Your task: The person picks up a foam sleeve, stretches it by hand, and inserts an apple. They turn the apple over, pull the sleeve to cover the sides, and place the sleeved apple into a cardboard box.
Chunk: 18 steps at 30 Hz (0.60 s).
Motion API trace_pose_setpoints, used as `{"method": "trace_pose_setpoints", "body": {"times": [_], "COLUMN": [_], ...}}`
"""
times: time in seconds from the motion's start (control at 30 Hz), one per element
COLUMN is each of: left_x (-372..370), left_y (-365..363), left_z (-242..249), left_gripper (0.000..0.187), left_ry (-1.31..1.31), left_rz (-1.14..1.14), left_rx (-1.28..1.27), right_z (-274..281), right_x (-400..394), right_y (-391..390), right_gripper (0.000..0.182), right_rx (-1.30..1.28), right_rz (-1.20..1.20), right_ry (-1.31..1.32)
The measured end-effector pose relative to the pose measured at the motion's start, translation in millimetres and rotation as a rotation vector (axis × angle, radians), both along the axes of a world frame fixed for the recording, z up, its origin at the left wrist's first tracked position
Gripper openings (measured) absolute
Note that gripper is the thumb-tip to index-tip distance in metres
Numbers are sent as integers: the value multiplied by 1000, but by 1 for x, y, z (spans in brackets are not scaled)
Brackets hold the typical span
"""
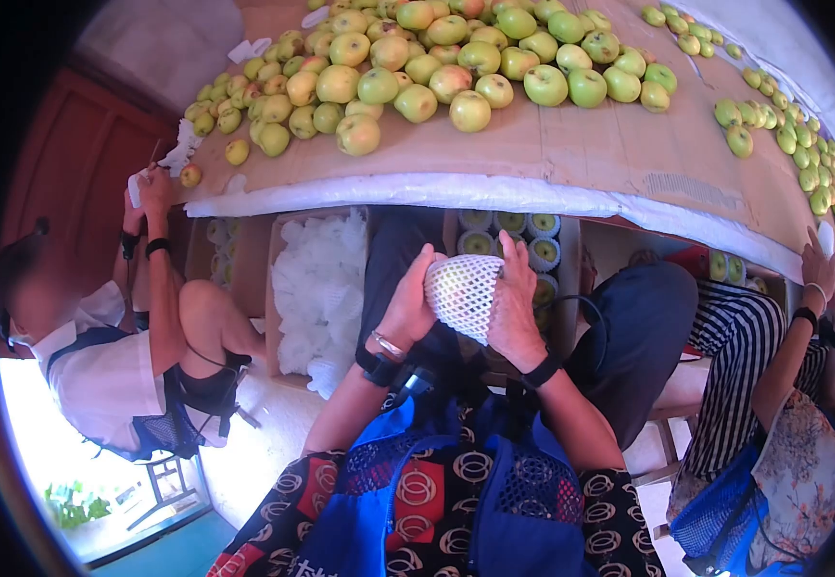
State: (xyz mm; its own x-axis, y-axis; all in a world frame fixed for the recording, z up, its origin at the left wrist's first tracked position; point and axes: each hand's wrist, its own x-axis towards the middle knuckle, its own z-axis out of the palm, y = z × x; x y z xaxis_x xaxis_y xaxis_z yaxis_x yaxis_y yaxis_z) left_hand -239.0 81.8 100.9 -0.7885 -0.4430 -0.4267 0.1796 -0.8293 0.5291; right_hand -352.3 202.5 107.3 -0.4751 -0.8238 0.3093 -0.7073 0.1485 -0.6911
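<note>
Between my two hands, above my lap, is a green apple inside a white foam net sleeve. My left hand holds its left side, with a watch and a bracelet on the wrist. The fingers of my right hand are curled against its right side, a black band on that wrist. Just behind and below it, an open box holds netted apples in rows. To its left stands a box of white foam nets.
Many loose apples are piled on the cardboard-covered table, whose front edge has white padding. A person sits at the left; another in striped trousers is at the right, with a hand at the table edge.
</note>
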Motion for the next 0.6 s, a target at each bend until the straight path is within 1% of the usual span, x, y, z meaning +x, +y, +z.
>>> {"method": "trace_pose_setpoints", "body": {"times": [0.03,0.07,0.13,0.2,0.27,0.3,0.33,0.37,0.4,0.43,0.47,0.5,0.53,0.57,0.6], "left_x": [0,-1,-9,-10,-6,-5,-1,0,-1,-3,-1,2,4,5,4], "left_y": [0,1,9,13,9,7,7,9,11,11,8,4,1,3,4], "left_z": [-6,-12,-2,4,0,-7,-12,-18,-17,-5,-6,-8,-6,-2,4], "left_gripper": [33,33,31,33,36,42,42,45,48,49,49,49,50,51,51], "left_ry": [10,10,-85,-97,-47,-58,-59,39,137,141,140,227,315,286,286], "left_rz": [-16,-15,72,54,-61,-56,-52,-44,-37,1,10,-59,-133,-97,-99], "left_rx": [-82,-85,-248,-218,-19,77,72,160,251,337,335,331,325,387,388], "right_z": [4,6,3,3,6,8,11,16,28,43,50,46,43,41,43], "right_x": [2,2,0,-4,-6,-5,-5,-7,-12,-20,-27,-36,-41,-47,-50], "right_y": [-1,-2,-1,2,1,0,-1,-1,1,3,4,6,7,12,15], "right_gripper": [21,21,23,25,33,33,34,35,35,35,35,31,22,18,14], "right_rx": [-22,-45,-37,-21,86,80,118,159,160,-10,-182,-231,-355,-442,-527], "right_rz": [-12,-25,4,27,67,71,117,160,162,168,176,90,43,11,-26], "right_ry": [-31,-63,-37,-11,107,105,6,-90,-88,-294,-503,-461,-671,-782,-890]}}
